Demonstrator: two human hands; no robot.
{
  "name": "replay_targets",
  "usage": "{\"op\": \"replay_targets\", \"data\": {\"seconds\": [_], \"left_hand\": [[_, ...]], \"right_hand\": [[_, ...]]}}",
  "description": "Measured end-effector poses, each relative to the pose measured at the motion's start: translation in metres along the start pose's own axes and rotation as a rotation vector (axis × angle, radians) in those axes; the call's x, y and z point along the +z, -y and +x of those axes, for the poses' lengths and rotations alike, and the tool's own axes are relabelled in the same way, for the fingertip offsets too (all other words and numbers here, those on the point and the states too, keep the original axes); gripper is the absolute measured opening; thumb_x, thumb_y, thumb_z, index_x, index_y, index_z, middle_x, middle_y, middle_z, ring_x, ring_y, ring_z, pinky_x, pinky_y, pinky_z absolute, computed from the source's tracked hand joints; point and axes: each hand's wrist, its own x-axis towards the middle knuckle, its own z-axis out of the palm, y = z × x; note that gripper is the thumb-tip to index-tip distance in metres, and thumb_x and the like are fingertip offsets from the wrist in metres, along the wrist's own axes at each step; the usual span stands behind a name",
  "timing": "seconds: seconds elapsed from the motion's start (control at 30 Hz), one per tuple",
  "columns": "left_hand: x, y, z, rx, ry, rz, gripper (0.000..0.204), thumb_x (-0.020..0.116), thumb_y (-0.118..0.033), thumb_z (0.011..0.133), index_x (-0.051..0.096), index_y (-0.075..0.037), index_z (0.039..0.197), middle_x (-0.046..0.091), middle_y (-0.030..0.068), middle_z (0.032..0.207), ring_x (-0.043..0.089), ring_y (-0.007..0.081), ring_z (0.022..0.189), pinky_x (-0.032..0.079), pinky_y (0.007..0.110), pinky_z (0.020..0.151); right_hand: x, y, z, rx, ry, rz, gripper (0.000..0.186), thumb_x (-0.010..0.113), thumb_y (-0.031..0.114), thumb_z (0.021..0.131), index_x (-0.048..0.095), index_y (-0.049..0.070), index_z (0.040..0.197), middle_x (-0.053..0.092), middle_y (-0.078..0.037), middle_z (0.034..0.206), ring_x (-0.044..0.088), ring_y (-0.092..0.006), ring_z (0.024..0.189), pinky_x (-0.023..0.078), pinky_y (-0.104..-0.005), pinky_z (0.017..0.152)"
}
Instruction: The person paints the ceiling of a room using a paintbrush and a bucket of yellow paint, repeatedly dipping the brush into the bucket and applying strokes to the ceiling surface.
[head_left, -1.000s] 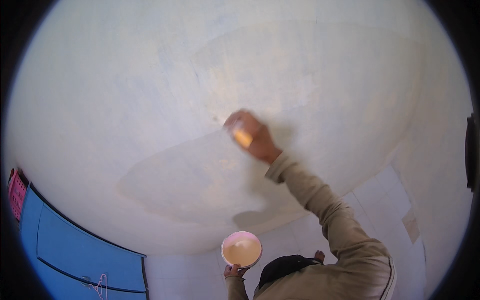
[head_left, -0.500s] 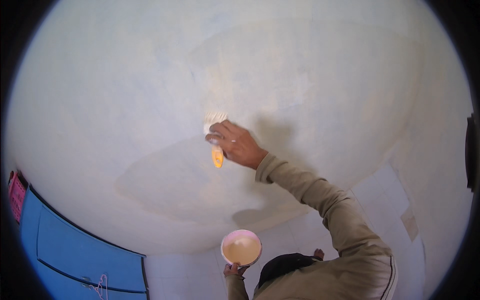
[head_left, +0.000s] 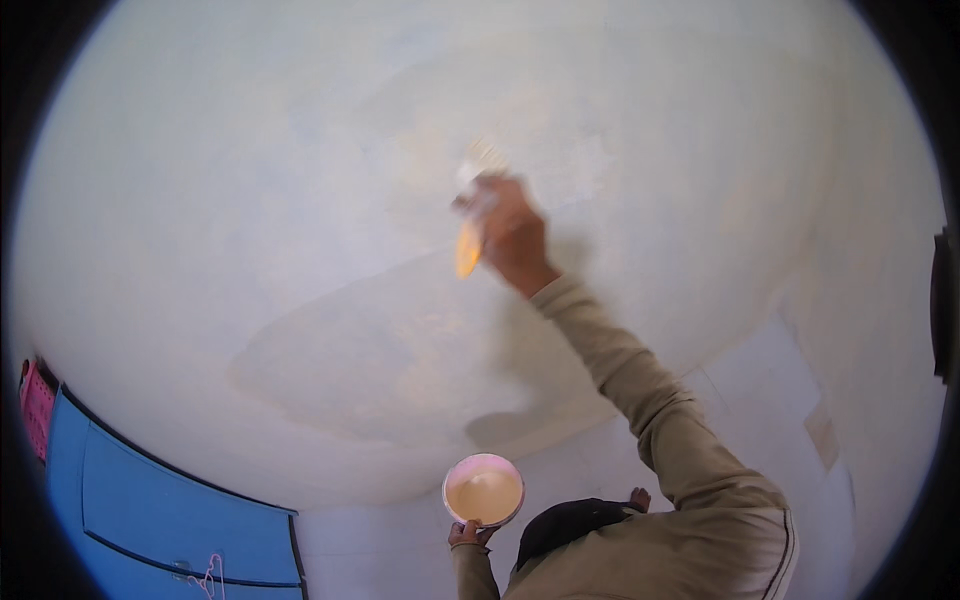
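My right hand [head_left: 515, 232] is closed round a paintbrush [head_left: 468, 248] with a yellow-orange handle. Its pale bristles point up against the off-white wall [head_left: 250, 180], and both hand and brush are a little smeared by motion. Low in the picture, my left hand [head_left: 470, 535] grips the rim of a small round bucket [head_left: 484, 460]. The bucket is pinkish inside and has cream-coloured paint [head_left: 485, 498] in it. Some of the left hand's fingers are hidden under the bucket.
A blue cabinet [head_left: 170, 500] stands at the lower left, with a pink hanger [head_left: 210, 575] on its front and a pink basket [head_left: 37, 408] on top. Pale tiles [head_left: 360, 555] cover the floor. Against the right wall sits a dark object [head_left: 940, 305]. One bare foot [head_left: 640, 496] shows.
My right hand has moved up and to the right along the wall with the paintbrush, which now tilts to the right. The left hand and bucket have hardly moved.
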Motion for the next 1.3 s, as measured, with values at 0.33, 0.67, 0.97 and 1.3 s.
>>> {"op": "replay_targets", "data": {"seconds": [0.33,0.67,0.97,1.3], "left_hand": [[0.002,-0.019,-0.008,-0.016,-0.004,0.071,0.033,0.060,0.001,0.068,0.046,0.010,0.096,0.057,0.0245,0.098,0.065,0.0414,0.082,0.063,0.054,0.064],[0.006,-0.023,-0.006,-0.044,0.036,0.079,0.035,0.060,0.001,0.069,0.048,0.012,0.099,0.057,0.0240,0.101,0.065,0.0398,0.083,0.063,0.054,0.067],[0.018,-0.032,-0.022,-0.014,0.028,0.071,0.037,0.060,0.001,0.069,0.047,0.013,0.102,0.057,0.0243,0.103,0.065,0.0415,0.084,0.062,0.054,0.067],[0.020,-0.031,-0.018,-0.025,0.026,0.091,0.037,0.059,0.002,0.069,0.047,0.013,0.103,0.057,0.0241,0.101,0.064,0.0408,0.086,0.063,0.054,0.065]], "right_hand": [[-0.041,-0.049,-0.032,0.519,-0.204,0.608,0.011,0.060,-0.004,0.085,0.061,0.003,0.093,0.061,-0.006,0.096,0.059,-0.0161,0.089,0.049,-0.0289,0.080],[-0.030,-0.055,-0.052,0.211,-0.157,-0.093,0.018,0.063,-0.001,0.082,0.062,-0.001,0.100,0.058,-0.012,0.107,0.060,-0.0284,0.100,0.053,-0.0362,0.081],[-0.057,-0.050,-0.051,0.408,-0.078,0.470,0.011,0.064,-0.004,0.083,0.065,0.004,0.091,0.061,-0.009,0.100,0.062,-0.0212,0.093,0.050,-0.0304,0.083],[-0.052,-0.064,-0.067,0.357,-0.259,0.086,0.023,0.062,-0.004,0.082,0.065,0.004,0.104,0.057,-0.009,0.106,0.062,-0.0224,0.091,0.053,-0.0325,0.073]]}}
